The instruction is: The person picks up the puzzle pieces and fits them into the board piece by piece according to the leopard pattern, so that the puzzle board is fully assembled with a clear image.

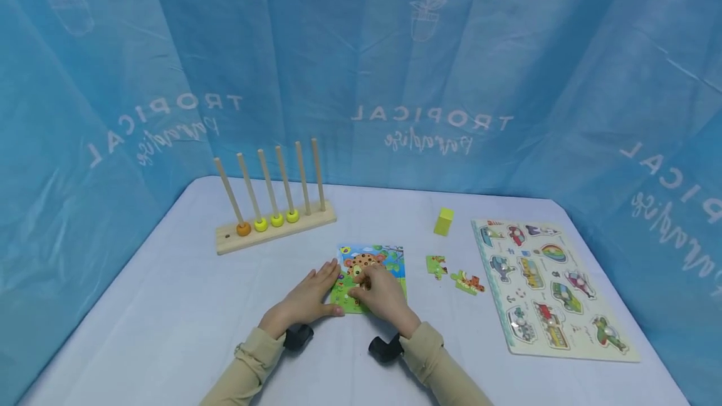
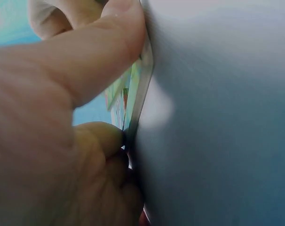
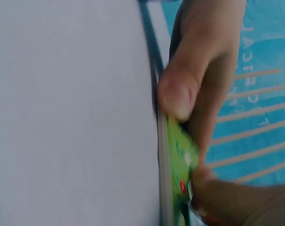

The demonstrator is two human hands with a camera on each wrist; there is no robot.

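Observation:
A jigsaw puzzle board (image 1: 398,268) with a spotted animal on green and blue lies on the white table. My left hand (image 1: 307,296) rests along its left side, fingers extended, the thumb on the near edge. Over the middle of the board, my right hand (image 1: 383,293) bends its fingers and pinches a green puzzle piece (image 2: 116,92), which stands tilted above the board's edge in the left wrist view. In the right wrist view, the left thumb presses the board's corner and the right hand (image 3: 241,200) comes in from below right. The fingers partly hide the piece.
Two loose puzzle pieces, one green (image 1: 436,266) and one spotted (image 1: 468,282), lie right of the board. Behind them stands a yellow block (image 1: 444,221). A vehicle peg puzzle (image 1: 547,293) lies far right. A wooden peg stand (image 1: 276,230) with beads stands back left.

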